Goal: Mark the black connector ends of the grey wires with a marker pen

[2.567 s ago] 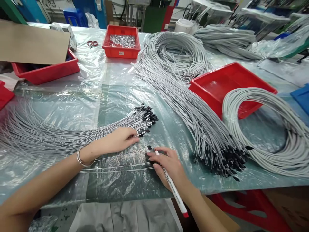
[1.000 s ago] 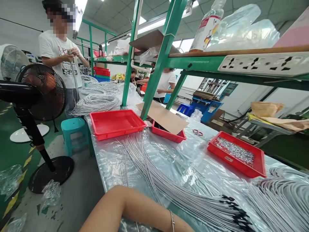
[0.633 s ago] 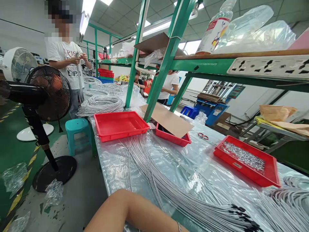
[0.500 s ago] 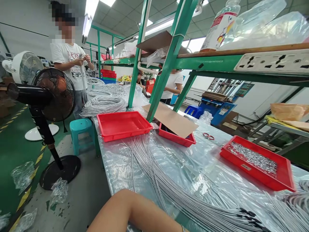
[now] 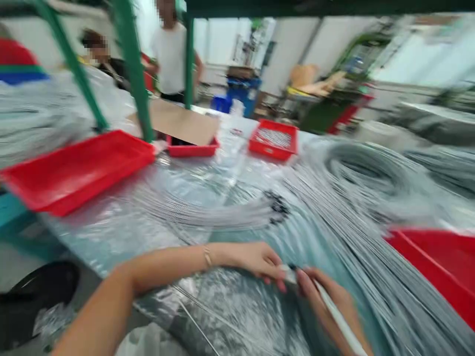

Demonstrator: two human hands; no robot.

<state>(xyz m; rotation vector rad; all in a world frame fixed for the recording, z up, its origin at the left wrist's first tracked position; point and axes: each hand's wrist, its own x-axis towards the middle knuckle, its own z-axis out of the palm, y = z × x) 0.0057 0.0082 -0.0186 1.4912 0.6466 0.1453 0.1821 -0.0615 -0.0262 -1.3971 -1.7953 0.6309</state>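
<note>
My left hand [image 5: 260,262], with a band at the wrist, is closed on a small whitish piece [image 5: 288,275] in front of me. My right hand [image 5: 330,296] meets it there, its fingers closed around a pale cable [image 5: 339,319] that runs down to the lower right. A small black part [image 5: 293,266] shows between the two hands. Beyond them lies a bundle of grey cables [image 5: 208,213] with black ends. Motion blur hides the finer detail at my fingertips.
An empty red tray [image 5: 81,168] stands at the left. Cardboard [image 5: 181,121] covers another tray; a third [image 5: 272,141] holds small metal parts. Loose cables [image 5: 356,247] and a red bin [image 5: 445,267] are at the right. Green posts [image 5: 133,69] rise behind; two people are beyond.
The view has swung right and down. Both hands are now visible, where only my left arm showed before. The cable bundle and trays appear farther left in the view.
</note>
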